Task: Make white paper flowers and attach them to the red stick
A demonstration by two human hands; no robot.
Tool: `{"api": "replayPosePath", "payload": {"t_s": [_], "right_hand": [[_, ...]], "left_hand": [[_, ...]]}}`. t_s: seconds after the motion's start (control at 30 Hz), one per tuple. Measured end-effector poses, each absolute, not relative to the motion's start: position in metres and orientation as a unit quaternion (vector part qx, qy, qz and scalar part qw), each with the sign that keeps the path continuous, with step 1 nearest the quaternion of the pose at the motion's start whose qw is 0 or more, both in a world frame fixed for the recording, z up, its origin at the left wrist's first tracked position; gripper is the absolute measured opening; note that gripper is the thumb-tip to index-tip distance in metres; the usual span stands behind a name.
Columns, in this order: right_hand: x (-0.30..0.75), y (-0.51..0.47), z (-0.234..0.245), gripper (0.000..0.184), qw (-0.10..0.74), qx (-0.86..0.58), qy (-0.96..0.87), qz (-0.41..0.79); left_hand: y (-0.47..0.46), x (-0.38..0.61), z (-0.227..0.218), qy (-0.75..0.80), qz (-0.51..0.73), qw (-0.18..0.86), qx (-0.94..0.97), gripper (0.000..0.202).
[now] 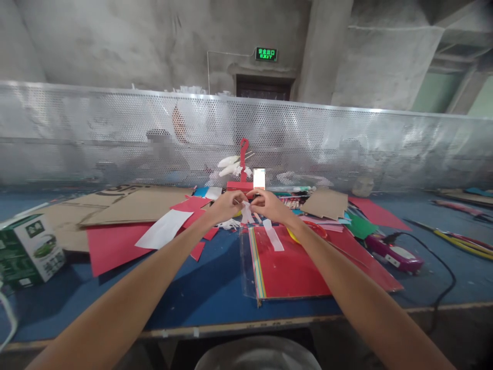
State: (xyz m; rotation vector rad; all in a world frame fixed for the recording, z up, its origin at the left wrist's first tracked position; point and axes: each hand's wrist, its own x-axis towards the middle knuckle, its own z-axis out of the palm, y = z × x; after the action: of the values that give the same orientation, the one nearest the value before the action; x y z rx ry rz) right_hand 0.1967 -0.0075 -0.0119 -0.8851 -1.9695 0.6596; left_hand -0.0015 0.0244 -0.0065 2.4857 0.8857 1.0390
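Both hands meet in the middle, above the blue table [181,303]. Between them hangs a small strip of white paper [247,213]. My left hand [230,203] pinches it from the left, and my right hand [267,203] grips its right side with closed fingers. Just below my right hand, a loose white paper strip [273,236] lies on a stack of red sheets [296,272] in a clear sleeve. White cut pieces [230,224] rest beside my left hand. Behind the hands stand a red stand [243,159] and a lit phone [259,178].
Cardboard [142,205], red paper [111,249] and a white sheet [164,228] lie left, near a green-and-white box [31,249]. At right are a purple device [396,254] with a black cable and yellow-handled pliers [458,241]. A perforated metal screen [308,139] stands behind.
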Motion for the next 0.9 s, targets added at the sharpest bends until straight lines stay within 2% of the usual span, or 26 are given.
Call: {"api": "replayPosePath", "payload": {"t_s": [0.23, 0.57, 0.9], "right_hand": [[0.198, -0.007, -0.012, 0.032, 0.422, -0.361, -0.786, 0.273], [0.200, -0.006, -0.013, 0.034, 0.407, -0.360, -0.790, 0.285], [0.195, -0.010, -0.011, 0.035, 0.387, -0.381, -0.792, 0.279]], "left_hand": [[0.032, -0.001, -0.012, 0.315, 0.375, 0.150, 0.859, 0.013], [0.036, -0.001, -0.013, 0.321, 0.390, 0.209, 0.837, 0.019], [0.029, 0.003, -0.009, 0.328, 0.400, 0.227, 0.825, 0.017]]}}
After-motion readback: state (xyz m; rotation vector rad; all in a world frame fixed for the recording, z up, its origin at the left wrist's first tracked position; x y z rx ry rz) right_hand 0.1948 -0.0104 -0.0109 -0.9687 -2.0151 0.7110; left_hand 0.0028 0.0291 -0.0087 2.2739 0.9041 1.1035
